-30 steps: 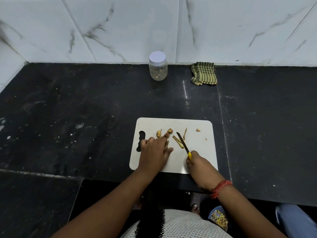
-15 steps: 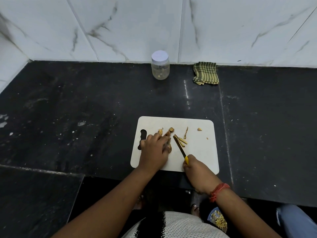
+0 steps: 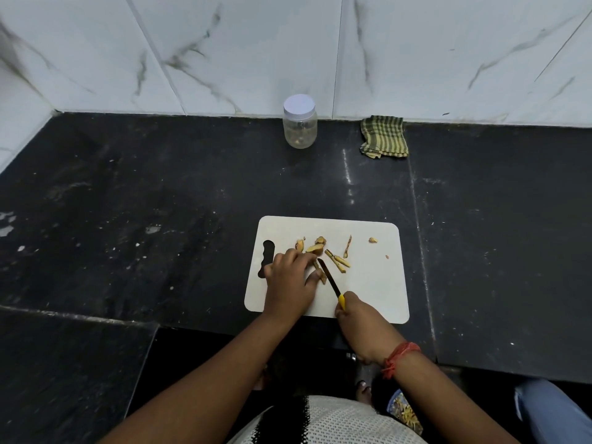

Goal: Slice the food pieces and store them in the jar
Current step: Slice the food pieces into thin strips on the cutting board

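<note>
- Food pieces lie on the board, mid-board toward its far edge; a stray bit sits nearer the right edge.
- Knife has swung in from the cut strips to the piece under the left fingers, so another slice looks about to start.
- Left hand is palm down on the board, fingers curled, pinning that piece.
- Right hand is closed around the yellow handle at the board's near edge, blade pointing away.
- Jar stands well beyond the board, lid on; storing seems some way off.
</note>
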Motion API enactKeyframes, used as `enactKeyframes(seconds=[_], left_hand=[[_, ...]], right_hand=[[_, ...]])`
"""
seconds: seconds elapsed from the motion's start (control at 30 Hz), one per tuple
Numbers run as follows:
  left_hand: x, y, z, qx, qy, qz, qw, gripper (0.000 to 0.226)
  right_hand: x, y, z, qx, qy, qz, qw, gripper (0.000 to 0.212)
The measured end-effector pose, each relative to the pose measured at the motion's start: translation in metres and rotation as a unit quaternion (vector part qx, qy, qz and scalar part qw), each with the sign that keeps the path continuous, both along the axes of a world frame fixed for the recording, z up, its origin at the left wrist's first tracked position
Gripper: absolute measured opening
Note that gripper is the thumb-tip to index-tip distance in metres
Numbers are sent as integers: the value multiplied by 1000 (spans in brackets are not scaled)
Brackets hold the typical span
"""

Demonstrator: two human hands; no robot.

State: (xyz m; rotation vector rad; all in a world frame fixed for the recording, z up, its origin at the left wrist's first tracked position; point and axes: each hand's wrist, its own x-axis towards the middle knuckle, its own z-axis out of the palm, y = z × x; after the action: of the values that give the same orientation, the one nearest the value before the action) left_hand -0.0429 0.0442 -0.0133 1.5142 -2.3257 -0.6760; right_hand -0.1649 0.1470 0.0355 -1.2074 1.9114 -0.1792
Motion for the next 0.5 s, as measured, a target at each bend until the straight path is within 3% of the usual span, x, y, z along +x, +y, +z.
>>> enactKeyframes(seconds=[0.5], left_hand=[[7, 3, -8, -8, 15, -6, 1000, 29]], right_hand=[[5, 4, 0, -16, 46, 42, 998, 6]])
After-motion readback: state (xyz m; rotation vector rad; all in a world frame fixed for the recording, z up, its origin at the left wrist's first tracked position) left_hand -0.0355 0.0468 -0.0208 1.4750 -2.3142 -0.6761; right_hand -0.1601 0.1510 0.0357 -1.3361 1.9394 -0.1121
